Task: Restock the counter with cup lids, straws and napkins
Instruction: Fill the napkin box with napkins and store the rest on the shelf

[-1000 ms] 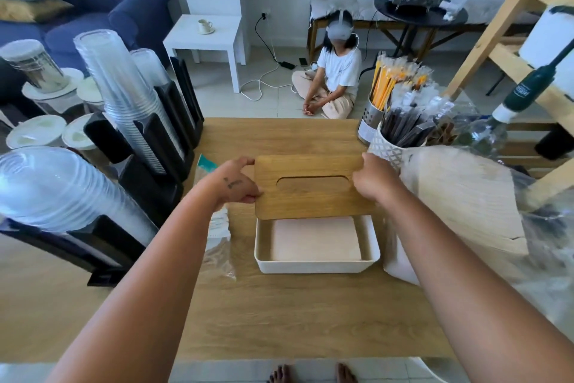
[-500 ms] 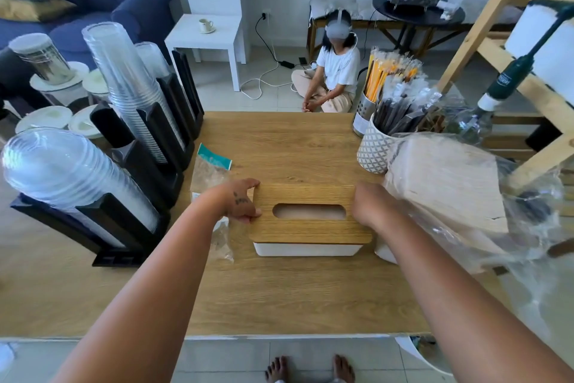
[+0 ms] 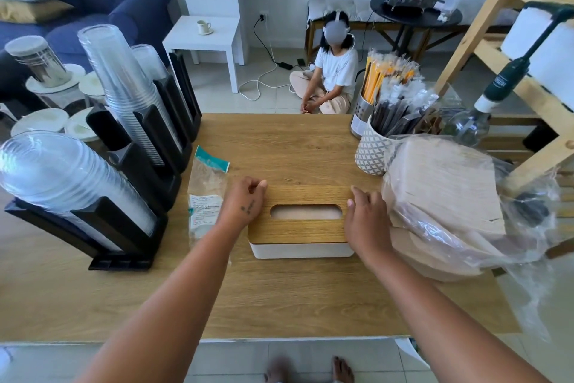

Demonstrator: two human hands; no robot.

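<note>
A white napkin box (image 3: pixel 298 250) sits mid-table with its slotted wooden lid (image 3: pixel 301 229) lying flat on top. My left hand (image 3: pixel 243 202) holds the lid's left end and my right hand (image 3: pixel 366 216) holds its right end. Pale napkins show through the slot (image 3: pixel 306 212). A plastic bag of brown napkins (image 3: pixel 444 193) lies to the right. A clear dome lid stack (image 3: pixel 59 174) and cup stacks (image 3: pixel 124 90) fill the black organizer (image 3: pixel 133 227) on the left. Wrapped straws (image 3: pixel 388 78) stand in holders at the back right.
An empty plastic wrapper (image 3: pixel 206 187) lies left of the box. A patterned cup of dark straws (image 3: pixel 372 149) and a glass bottle (image 3: pixel 469 125) stand at the back right beside a wooden shelf (image 3: pixel 497 41). A person (image 3: pixel 332 72) sits on the floor beyond the wooden table (image 3: pixel 279 295).
The wooden lid was held tilted above the open box, then lowered onto it. Both hands stay on its ends.
</note>
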